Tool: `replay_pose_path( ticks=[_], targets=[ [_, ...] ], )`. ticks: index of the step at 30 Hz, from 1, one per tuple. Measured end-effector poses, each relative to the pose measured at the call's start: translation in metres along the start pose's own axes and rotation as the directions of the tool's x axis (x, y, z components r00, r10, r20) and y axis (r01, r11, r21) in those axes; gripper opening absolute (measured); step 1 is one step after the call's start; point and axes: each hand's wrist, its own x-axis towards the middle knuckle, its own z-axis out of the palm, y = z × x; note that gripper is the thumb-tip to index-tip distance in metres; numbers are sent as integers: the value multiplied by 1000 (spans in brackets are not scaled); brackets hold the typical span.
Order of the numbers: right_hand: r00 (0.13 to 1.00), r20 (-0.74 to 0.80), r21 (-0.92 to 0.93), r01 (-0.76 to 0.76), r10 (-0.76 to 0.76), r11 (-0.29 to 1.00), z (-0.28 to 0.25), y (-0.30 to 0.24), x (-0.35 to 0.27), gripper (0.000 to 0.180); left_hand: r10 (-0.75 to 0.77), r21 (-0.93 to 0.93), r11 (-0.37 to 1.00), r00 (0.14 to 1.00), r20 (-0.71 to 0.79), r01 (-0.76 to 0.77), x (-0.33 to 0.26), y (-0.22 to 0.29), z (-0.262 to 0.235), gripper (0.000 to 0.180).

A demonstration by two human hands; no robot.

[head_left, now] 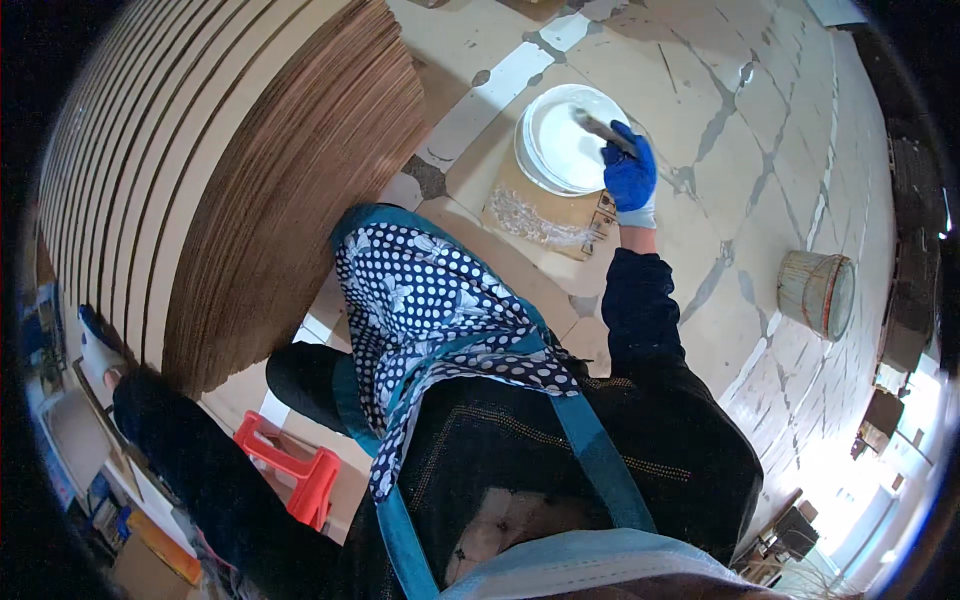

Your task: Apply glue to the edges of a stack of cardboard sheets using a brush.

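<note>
In my right hand [630,172], in a blue-and-white glove, is a brush [597,127], gripped by its handle with the tip over a white bucket [524,150]. White liquid [565,150] fills part of this bucket. Far to the left, my gloved left hand [98,350] touches the near edge of a large stack of boards [290,190]. Its fingers look stretched along the edge, though partly hidden. Pale faces show as overlapping strips on the stack, and its layered side is brown.
The bucket stands on a tan board [540,222] smeared with white. A second, stained bucket [815,295] sits on the tiled floor [700,130] at right. A red plastic stool [290,465] is beside my left arm. Dark stacks [908,240] line the far right.
</note>
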Motion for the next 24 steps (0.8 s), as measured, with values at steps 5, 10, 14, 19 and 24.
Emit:
replay_pose_path(
  ticks=[5, 10, 14, 19, 24],
  targets=[
    [953, 303, -533, 179, -10, 827, 25, 25, -18, 24, 138, -101, 986, 986, 92, -129, 13, -16, -10, 48],
    [975, 112, -436, -126, 193, 891, 9, 33, -35, 31, -63, -371, 912, 955, 289, 173, -61, 53, -4, 44],
    [904, 409, -883, 427, -124, 194, -12, 3, -30, 33, 11, -418, 906, 982, 190, 71, -19, 76, -1, 54],
    [727, 677, -722, 626, -114, -294, 55, -28, -6, 31, 266, -179, 941, 954, -137, -288, 82, 27, -46, 44],
    [244, 825, -414, 875, -509, -251, 244, -111, -62, 34, 112, 381, 925, 946, -304, 13, 9, 85, 43, 59]
  ],
)
